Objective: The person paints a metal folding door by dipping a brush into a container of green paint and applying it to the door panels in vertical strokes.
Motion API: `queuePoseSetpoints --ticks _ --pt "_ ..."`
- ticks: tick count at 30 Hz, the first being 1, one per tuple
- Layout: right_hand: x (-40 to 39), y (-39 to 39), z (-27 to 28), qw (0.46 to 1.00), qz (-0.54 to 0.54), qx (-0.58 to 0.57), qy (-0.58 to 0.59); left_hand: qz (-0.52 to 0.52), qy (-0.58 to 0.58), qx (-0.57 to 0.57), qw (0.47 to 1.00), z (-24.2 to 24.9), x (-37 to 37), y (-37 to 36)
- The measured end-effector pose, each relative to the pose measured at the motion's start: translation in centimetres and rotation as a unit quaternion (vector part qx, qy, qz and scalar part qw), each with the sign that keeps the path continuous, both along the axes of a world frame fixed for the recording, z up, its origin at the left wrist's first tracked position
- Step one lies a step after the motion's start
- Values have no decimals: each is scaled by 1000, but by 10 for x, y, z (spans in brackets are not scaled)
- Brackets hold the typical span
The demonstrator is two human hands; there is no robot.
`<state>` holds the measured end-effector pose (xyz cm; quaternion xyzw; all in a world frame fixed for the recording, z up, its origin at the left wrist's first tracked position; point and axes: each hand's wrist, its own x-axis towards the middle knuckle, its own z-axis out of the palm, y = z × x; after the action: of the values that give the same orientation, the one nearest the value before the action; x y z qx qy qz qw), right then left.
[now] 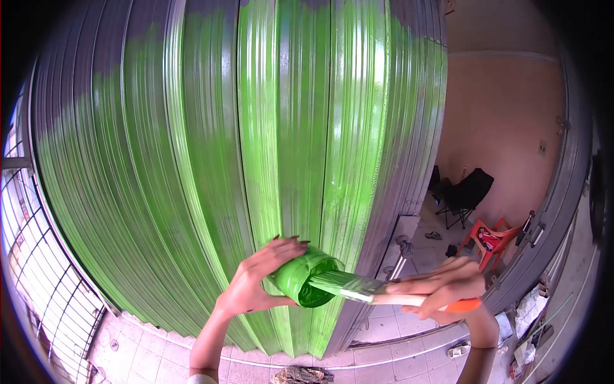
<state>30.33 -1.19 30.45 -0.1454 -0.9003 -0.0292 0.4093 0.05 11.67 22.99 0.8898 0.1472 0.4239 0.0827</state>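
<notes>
A tilted container of green paint (294,278) is held in my left hand (256,280), fingers over its top side and thumb beneath. My right hand (444,285) grips a paintbrush (400,299) by its pale handle with an orange end. The brush's green-coated bristles reach into the container's mouth, which faces right. Behind both hands stands a tall ribbed metal panel (256,160), largely covered in green paint, with dark grey showing along its top and right side.
Through the opening at right are a black folding chair (468,192), a red chair (491,240) and a sandal (433,235). A barred grille (45,256) stands at left. A rough brown object (302,375) lies on the tiled floor (144,349). Items lie at lower right.
</notes>
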Motion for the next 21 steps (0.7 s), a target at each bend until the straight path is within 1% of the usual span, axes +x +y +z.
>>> queuePoseSetpoints --ticks 1,2,5,6,8,13,19,21 --pt "-3 0 -2 1000 -5 6 -8 2 4 15 1000 8 2 -1" --pt "-4 6 -2 999 -4 44 -23 4 8 30 1000 16 3 -2" --pt "-10 2 8 997 -39 43 -60 5 14 57 998 34 11 -4" --pt "-8 6 8 995 -38 55 -71 6 16 61 998 39 13 -4" --pt "-7 10 12 995 -36 45 -79 12 18 69 997 48 18 -7" --pt "0 29 11 993 -16 69 -92 17 37 88 995 59 32 -12" --pt "14 35 10 993 -11 42 -110 29 73 95 992 69 46 -18" --pt "18 40 7 993 -8 52 -107 32 87 96 991 72 52 -21"
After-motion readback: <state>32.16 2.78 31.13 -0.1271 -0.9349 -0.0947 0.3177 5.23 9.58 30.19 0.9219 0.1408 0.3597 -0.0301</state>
